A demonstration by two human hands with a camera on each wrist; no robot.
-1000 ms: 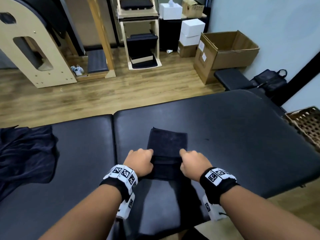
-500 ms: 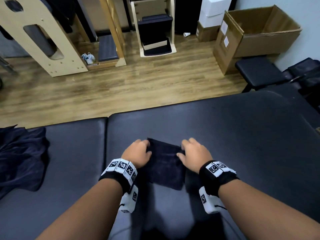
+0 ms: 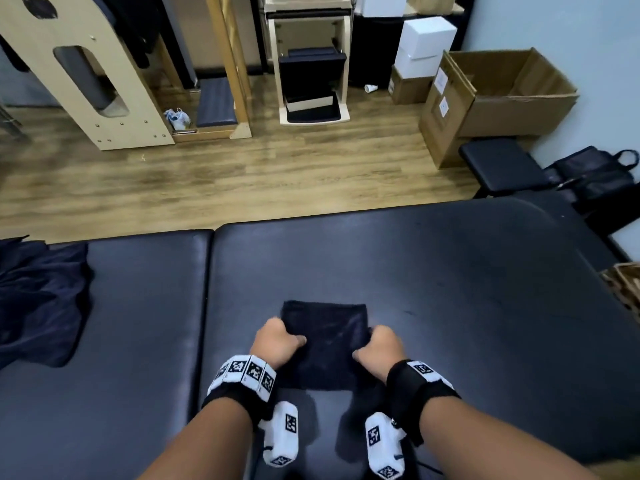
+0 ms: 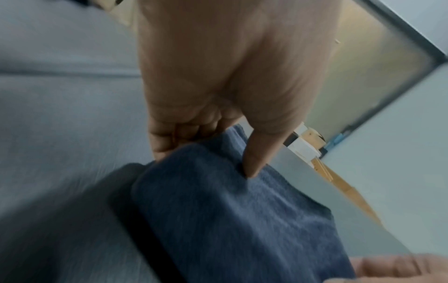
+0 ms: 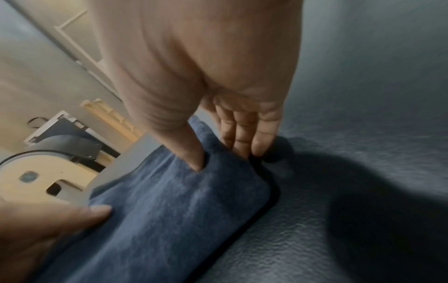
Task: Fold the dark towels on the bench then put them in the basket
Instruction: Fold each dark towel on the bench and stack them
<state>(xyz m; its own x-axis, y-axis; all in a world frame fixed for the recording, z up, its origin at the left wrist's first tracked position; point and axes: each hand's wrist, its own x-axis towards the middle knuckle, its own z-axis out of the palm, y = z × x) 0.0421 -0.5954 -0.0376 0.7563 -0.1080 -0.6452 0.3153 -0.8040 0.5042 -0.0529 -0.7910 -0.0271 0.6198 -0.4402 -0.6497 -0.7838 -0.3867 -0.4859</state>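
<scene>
Left hand (image 3: 277, 344) and right hand (image 3: 375, 348) pinched opposite side edges of folded towel (image 3: 325, 337), thumbs on top, fingers curled beneath. Lay flat on bench (image 3: 450, 271), between both hands, long axis pointing away from body. Basket (image 3: 623, 289) far right at bench edge, nearer right hand. Unfolded towels (image 3: 38, 299) heaped far left.

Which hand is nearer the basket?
Right. The right hand grips the folded towel's right edge, toward the basket; the left hand grips its left edge, farther away.
</scene>
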